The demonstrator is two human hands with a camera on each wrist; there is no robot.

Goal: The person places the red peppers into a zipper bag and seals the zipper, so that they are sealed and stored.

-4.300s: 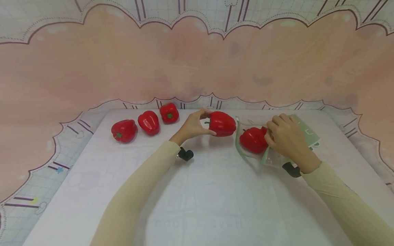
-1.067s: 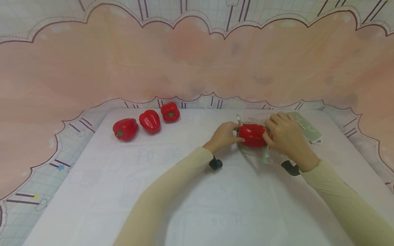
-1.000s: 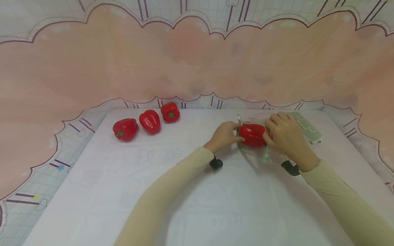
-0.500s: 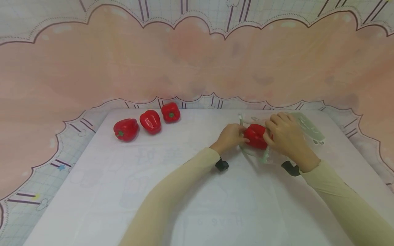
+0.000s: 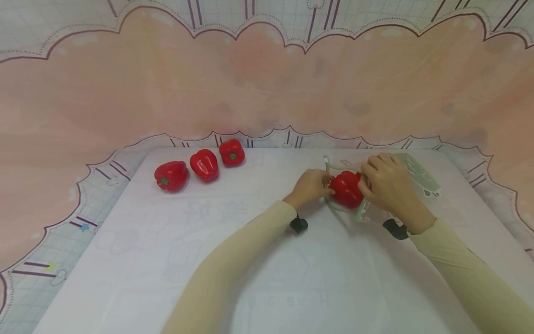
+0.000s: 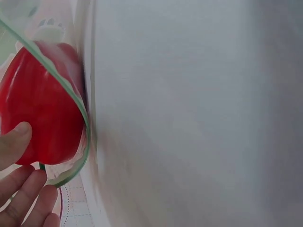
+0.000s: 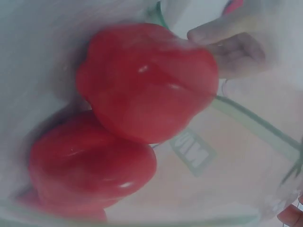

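Note:
A clear zip bag (image 5: pixel 364 211) with a green rim stands with its mouth facing left, and my right hand (image 5: pixel 385 188) pinches its upper edge. At the mouth, my left hand (image 5: pixel 308 188) holds a red bell pepper (image 5: pixel 347 190) by its stem end. In the left wrist view, the thumb lies on the bell pepper (image 6: pixel 42 104), which is inside the green rim (image 6: pixel 80 104). Through the plastic, the right wrist view shows this bell pepper (image 7: pixel 147 80) touching a second bell pepper (image 7: pixel 90 165) in the bag. More red shows at the lower edge.
Three red bell peppers lie at the table's back left: a left one (image 5: pixel 171 176), a middle one (image 5: pixel 204 165) and a right one (image 5: pixel 232 152). A green printed panel (image 5: pixel 419 174) shows right of my right hand. The white table (image 5: pixel 267 260) meets a patterned cloth behind.
My left hand has carried a bell pepper rightward into the bag's mouth. In the last half second, the hand has shifted slightly left. My right hand has stayed at the bag's edge.

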